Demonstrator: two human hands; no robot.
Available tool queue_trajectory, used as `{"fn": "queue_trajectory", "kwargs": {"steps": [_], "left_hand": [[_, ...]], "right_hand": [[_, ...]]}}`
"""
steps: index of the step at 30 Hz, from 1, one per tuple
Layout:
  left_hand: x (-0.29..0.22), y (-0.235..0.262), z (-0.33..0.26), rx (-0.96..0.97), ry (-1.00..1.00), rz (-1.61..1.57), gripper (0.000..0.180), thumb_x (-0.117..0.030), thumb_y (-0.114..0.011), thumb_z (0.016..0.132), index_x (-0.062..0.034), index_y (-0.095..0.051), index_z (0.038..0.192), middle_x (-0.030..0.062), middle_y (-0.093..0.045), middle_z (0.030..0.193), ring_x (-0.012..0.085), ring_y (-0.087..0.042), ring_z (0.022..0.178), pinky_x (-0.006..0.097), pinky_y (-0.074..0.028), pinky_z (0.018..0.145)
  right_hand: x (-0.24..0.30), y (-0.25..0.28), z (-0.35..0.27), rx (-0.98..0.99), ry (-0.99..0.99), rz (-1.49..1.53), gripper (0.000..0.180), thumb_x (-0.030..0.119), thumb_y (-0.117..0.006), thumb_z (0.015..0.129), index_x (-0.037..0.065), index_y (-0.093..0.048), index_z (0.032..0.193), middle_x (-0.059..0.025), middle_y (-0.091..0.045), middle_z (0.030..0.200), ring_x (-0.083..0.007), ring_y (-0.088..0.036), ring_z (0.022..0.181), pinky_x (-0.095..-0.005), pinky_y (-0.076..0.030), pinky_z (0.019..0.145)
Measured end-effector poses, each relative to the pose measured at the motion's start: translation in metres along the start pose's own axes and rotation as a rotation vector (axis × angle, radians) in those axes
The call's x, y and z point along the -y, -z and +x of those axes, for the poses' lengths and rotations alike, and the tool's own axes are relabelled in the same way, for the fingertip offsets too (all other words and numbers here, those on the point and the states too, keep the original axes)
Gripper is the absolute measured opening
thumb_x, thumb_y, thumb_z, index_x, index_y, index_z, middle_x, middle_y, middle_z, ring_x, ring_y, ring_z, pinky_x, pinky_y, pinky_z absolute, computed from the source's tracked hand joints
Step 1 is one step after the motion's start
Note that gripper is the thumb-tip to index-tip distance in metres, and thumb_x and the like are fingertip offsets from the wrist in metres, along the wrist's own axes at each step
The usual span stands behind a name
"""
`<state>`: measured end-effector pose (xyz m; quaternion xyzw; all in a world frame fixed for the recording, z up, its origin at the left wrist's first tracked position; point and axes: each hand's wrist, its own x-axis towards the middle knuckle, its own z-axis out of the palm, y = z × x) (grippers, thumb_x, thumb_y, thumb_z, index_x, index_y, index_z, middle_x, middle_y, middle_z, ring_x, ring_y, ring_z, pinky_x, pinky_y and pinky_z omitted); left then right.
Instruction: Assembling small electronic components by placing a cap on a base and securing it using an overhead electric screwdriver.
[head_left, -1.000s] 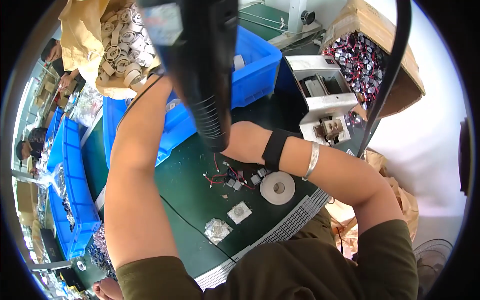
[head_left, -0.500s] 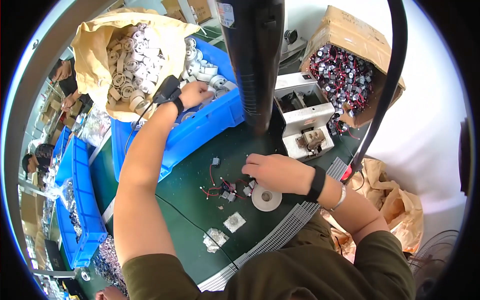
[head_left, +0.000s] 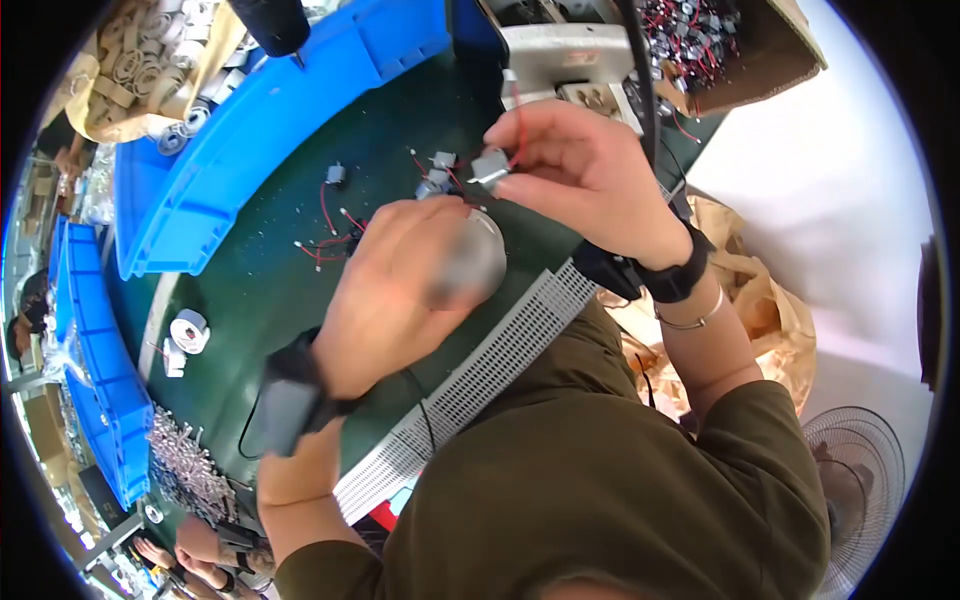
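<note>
My right hand [head_left: 600,185] pinches a small grey motor [head_left: 490,167] with a red wire between thumb and fingers. Close beside it, my left hand [head_left: 385,285] curls around a round white plastic part [head_left: 487,245], low over the table. Motion blurs this part and the fingertips there, so its details cannot be read. Just beyond my left hand, several loose motors [head_left: 437,180] with red wires lie on the green table. One more motor [head_left: 336,175] lies apart to the left.
A blue bin [head_left: 190,225] curves along the far left, beside a bag of white rings [head_left: 130,65]. Far right are a metal press [head_left: 565,50] and a carton of motors [head_left: 770,60]. White parts [head_left: 189,331] sit at left. Another person's hands [head_left: 200,545] show lower left.
My left hand has come from the blue bin to the table near my right hand, with a round white part. My right hand has picked up a motor. The view has shifted.
</note>
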<state>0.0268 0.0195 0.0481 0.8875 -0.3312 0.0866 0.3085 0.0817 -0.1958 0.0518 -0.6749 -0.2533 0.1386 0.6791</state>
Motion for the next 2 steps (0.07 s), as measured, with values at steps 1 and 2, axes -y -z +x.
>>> {"fn": "queue_trajectory", "kwargs": {"steps": [1, 2], "left_hand": [[0.0049, -0.0137, -0.0042, 0.006, 0.067, -0.03, 0.06, -0.013, -0.079, 0.063, -0.0029, -0.055, 0.117, 0.0159, -0.056, 0.12, 0.0292, -0.051, 0.114, 0.038, -0.041, 0.096], [0.0103, -0.0232, -0.008, 0.008, 0.136, -0.05, 0.059, -0.016, -0.079, 0.066, -0.0043, -0.054, 0.118, 0.0168, -0.053, 0.123, 0.0321, -0.049, 0.117, 0.039, -0.039, 0.099]], "right_hand": [[-0.0019, -0.004, -0.0009, 0.015, 0.037, -0.007, 0.031, -0.005, -0.061, 0.083, -0.004, -0.053, 0.113, -0.0071, -0.058, 0.107, -0.0122, -0.059, 0.095, -0.0239, -0.049, 0.084], [-0.0029, -0.0045, -0.0044, 0.021, 0.028, -0.013, 0.031, -0.005, -0.061, 0.083, -0.004, -0.053, 0.113, -0.0071, -0.058, 0.107, -0.0122, -0.059, 0.095, -0.0239, -0.049, 0.084]]}}
